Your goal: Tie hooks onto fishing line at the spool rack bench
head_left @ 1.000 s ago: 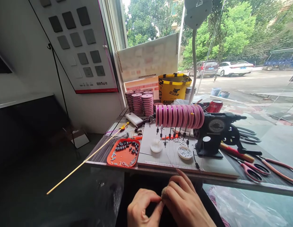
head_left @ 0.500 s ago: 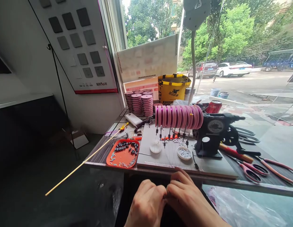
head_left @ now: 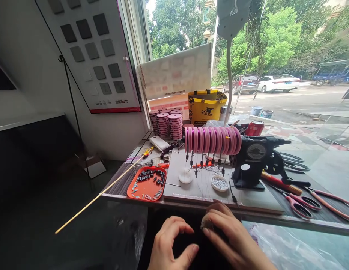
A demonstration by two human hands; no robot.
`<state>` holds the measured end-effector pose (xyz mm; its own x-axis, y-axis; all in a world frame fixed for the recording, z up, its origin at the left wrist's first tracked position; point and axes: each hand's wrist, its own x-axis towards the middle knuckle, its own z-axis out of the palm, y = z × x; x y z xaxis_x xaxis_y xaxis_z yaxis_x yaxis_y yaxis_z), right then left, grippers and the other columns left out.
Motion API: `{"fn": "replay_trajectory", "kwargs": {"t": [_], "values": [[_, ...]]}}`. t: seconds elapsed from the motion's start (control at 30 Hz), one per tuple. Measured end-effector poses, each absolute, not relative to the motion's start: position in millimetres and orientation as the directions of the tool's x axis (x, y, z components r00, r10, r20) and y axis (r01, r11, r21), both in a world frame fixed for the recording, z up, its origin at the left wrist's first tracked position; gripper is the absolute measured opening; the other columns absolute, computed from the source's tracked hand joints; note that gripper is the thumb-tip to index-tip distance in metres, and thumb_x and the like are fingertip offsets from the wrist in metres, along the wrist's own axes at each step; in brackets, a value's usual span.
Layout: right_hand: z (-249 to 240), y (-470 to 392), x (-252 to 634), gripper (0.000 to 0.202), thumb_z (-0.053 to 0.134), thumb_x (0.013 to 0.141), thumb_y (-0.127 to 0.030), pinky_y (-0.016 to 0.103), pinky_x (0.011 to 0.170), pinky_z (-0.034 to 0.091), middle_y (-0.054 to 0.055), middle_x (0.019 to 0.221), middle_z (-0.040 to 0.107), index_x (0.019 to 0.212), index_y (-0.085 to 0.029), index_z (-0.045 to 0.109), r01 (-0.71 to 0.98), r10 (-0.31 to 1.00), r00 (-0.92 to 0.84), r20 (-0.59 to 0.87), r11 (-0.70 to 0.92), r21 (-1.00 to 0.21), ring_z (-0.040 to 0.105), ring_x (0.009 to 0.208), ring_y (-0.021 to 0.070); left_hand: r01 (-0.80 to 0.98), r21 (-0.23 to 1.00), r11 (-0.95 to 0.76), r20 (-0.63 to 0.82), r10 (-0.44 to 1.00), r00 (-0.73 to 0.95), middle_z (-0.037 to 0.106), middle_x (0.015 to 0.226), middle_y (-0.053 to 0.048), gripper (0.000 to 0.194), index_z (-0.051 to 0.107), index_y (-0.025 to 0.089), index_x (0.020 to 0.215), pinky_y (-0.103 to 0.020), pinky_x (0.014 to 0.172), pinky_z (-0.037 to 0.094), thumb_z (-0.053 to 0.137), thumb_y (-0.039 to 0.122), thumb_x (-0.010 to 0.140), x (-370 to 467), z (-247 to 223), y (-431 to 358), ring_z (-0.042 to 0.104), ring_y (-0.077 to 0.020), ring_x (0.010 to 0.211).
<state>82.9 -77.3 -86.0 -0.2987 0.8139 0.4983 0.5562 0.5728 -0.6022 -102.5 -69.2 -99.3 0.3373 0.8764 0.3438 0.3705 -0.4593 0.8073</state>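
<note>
The clearest writing I get is at 10 o'clock: "50" among Chinese characters low on the wall poster [head_left: 91, 100], above its red bottom strip. At 2 o'clock the yellow bag [head_left: 207, 108] carries a dark emblem and a row of black characters, too soft for me to read with certainty. The black metal machine [head_left: 251, 172] at 3 o'clock has a round, pale dial, its figures too small on my feed; the row of ridged pink spools [head_left: 212, 140] reaches out from it. At 6 o'clock I have the left hand [head_left: 170, 247], thumb and fingers curved with a wide gap between them, holding nothing I can see. At 5 o'clock the right hand [head_left: 233, 234] pinches a small greyish lump [head_left: 206, 222] at its fingertips, just beside the left hand; it is blurred, so I cannot tell its material. Ahead of the hands, the orange tray [head_left: 148, 185] at 7 o'clock, square with rounded corners, holds glossy black pieces and metallic bits, while the round white dish [head_left: 219, 190] at 4 o'clock holds pale beads.
</note>
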Motion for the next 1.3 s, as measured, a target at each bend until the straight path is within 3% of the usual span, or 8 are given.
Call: {"fn": "replay_trajectory", "kwargs": {"t": [0.2, 0.33, 0.43, 0.5, 0.67, 0.9, 1.2, 1.3], "values": [[-84.8, -76.0, 77.9, 0.015, 0.046, 0.087, -0.017, 0.026, 0.061, 0.050, -0.001, 0.065, 0.059, 0.072, -0.023, 0.047, 0.558, 0.762, -0.304, 0.572, 0.629, -0.541, 0.056, 0.067, 0.0154, 0.308, 0.822, -0.479, 0.420, 0.875, 0.241, 0.060, 0.069, -0.001, 0.018, 0.059, 0.020, 0.068, -0.024, 0.062, 0.044, 0.054, 0.031, 0.082, -94.5, -108.7, -70.9, 0.058, -0.0160, 0.065], [-85.2, -74.9, 73.8, 0.007, 0.046, 0.086, -0.017, 0.033, 0.078, 0.049, -0.001, 0.072, 0.063, 0.087, -0.023, 0.050, 0.631, 0.653, -0.372, 0.659, 0.699, -0.337, 0.058, 0.069, 0.0161, 0.387, 0.793, -0.470, 0.358, 0.874, 0.327, 0.061, 0.070, -0.002, 0.021, 0.057, 0.020, 0.069, -0.024, 0.063, 0.044, 0.050, 0.032, 0.085, -97.9, -104.8, -70.9, 0.059, -0.0166, 0.067], [-89.2, -73.7, 70.5, 0.014, 0.042, 0.089, -0.015, 0.037, 0.089, 0.043, -0.003, 0.065, 0.060, 0.081, -0.022, 0.052, 0.668, 0.578, -0.431, 0.693, 0.720, -0.185, 0.057, 0.065, 0.0148, 0.464, 0.741, -0.485, 0.301, 0.858, 0.416, 0.061, 0.071, -0.003, 0.021, 0.056, 0.019, 0.071, -0.025, 0.064, 0.045, 0.047, 0.030, 0.087, -101.3, -98.1, -71.0, 0.059, -0.0169, 0.069], [-92.7, -73.1, 68.8, 0.020, 0.039, 0.090, -0.013, 0.038, 0.091, 0.040, -0.003, 0.061, 0.058, 0.075, -0.021, 0.051, 0.675, 0.570, -0.445, 0.691, 0.721, -0.160, 0.055, 0.064, 0.0144, 0.504, 0.703, -0.502, 0.305, 0.853, 0.424, 0.061, 0.070, -0.002, 0.022, 0.055, 0.019, 0.070, -0.025, 0.063, 0.045, 0.046, 0.029, 0.087, -102.2, -95.0, -70.8, 0.059, -0.0168, 0.069], [-97.4, -73.2, 68.1, 0.020, 0.040, 0.091, -0.016, 0.036, 0.086, 0.044, -0.002, 0.063, 0.057, 0.073, -0.020, 0.048, 0.646, 0.620, -0.428, 0.658, 0.719, -0.257, 0.054, 0.066, 0.0146, 0.530, 0.651, -0.543, 0.336, 0.833, 0.440, 0.060, 0.069, -0.002, 0.021, 0.053, 0.020, 0.071, -0.025, 0.062, 0.044, 0.043, 0.025, 0.088, -101.9, -98.4, -69.7, 0.057, -0.0168, 0.068], [-98.8, -73.2, 70.3, 0.016, 0.041, 0.089, -0.015, 0.030, 0.073, 0.047, -0.001, 0.070, 0.057, 0.075, -0.021, 0.044, 0.548, 0.739, -0.376, 0.559, 0.664, -0.509, 0.052, 0.072, 0.0152, 0.445, 0.765, -0.465, 0.393, 0.885, 0.249, 0.055, 0.066, 0.000, 0.025, 0.052, 0.021, 0.067, -0.024, 0.060, 0.041, 0.042, 0.030, 0.089, -101.9, -110.3, -70.1, 0.054, -0.0158, 0.064], [-102.5, -68.3, 68.2, 0.015, 0.046, 0.086, -0.013, 0.028, 0.068, 0.048, 0.000, 0.069, 0.056, 0.074, -0.022, 0.044, 0.535, 0.737, -0.412, 0.536, 0.672, -0.513, 0.053, 0.071, 0.0158, 0.506, 0.716, -0.482, 0.375, 0.876, 0.303, 0.054, 0.066, 0.000, 0.027, 0.049, 0.021, 0.066, -0.025, 0.061, 0.040, 0.040, 0.032, 0.089, -103.5, -108.9, -70.8, 0.053, -0.0164, 0.064], [-103.8, -65.5, 68.7, 0.015, 0.047, 0.085, -0.011, 0.026, 0.067, 0.048, 0.000, 0.072, 0.057, 0.076, -0.022, 0.044, 0.528, 0.737, -0.438, 0.514, 0.674, -0.517, 0.055, 0.075, 0.0159, 0.552, 0.678, -0.485, 0.338, 0.873, 0.352, 0.060, 0.073, -0.001, 0.024, 0.056, 0.022, 0.075, -0.028, 0.068, 0.042, 0.041, 0.033, 0.089, -112.3, -96.2, -57.9, 0.056, -0.0184, 0.072]]}}
